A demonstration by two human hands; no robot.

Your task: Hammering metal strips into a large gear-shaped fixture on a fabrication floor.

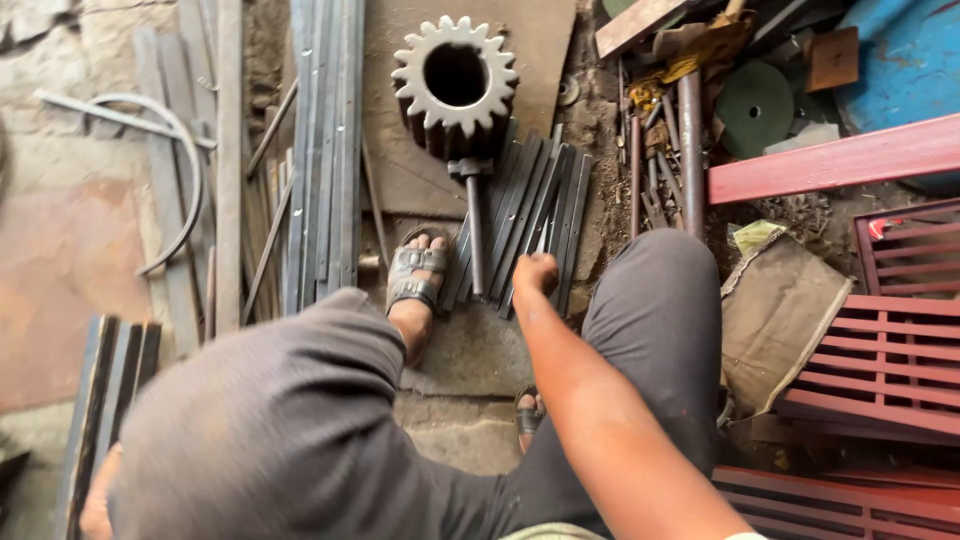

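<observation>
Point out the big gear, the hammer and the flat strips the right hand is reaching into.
Big gear [455,75]: head view, on its toothed top rim.
Hammer [475,235]: head view, mid handle.
Flat strips [520,205]: head view, upper part of the pile.

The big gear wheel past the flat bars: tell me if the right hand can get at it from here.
Probably yes, with a lean: the right hand rests on the flat bars, and nothing stands between it and the gear wheel.
</observation>
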